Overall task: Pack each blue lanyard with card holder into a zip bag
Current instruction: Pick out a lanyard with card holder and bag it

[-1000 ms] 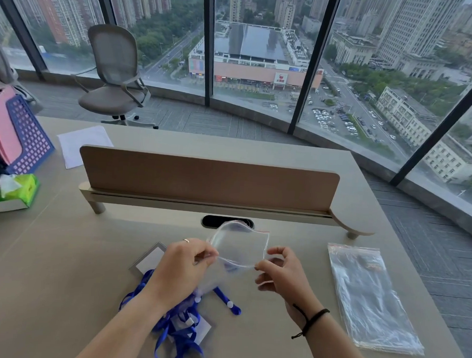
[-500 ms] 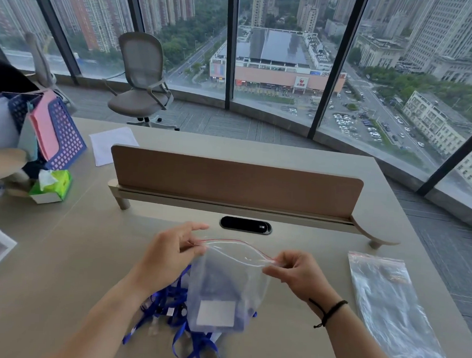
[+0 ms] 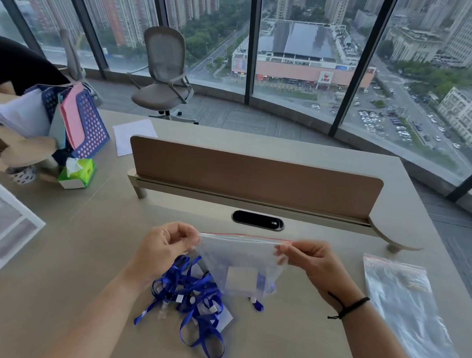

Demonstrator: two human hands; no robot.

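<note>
Left hand [image 3: 166, 243] and right hand [image 3: 307, 258] pinch zip bag [image 3: 241, 264] ends; uneven pressing could leave seal gapped, lanyard [image 3: 262, 283] slipping out.

- The clear zip bag with a red-lined top [image 3: 241, 264] hangs between the left hand [image 3: 165, 246] and the right hand [image 3: 312, 262], above the pale wooden desk [image 3: 61, 251].
- A tangled pile of blue ribbon lanyards [image 3: 193, 294] lies on the desk under the bag, toward its left.
- A flat stack of clear plastic zip bags [image 3: 403, 310] lies to the right.
- The brown upright divider panel [image 3: 257, 177] stands behind.
</note>
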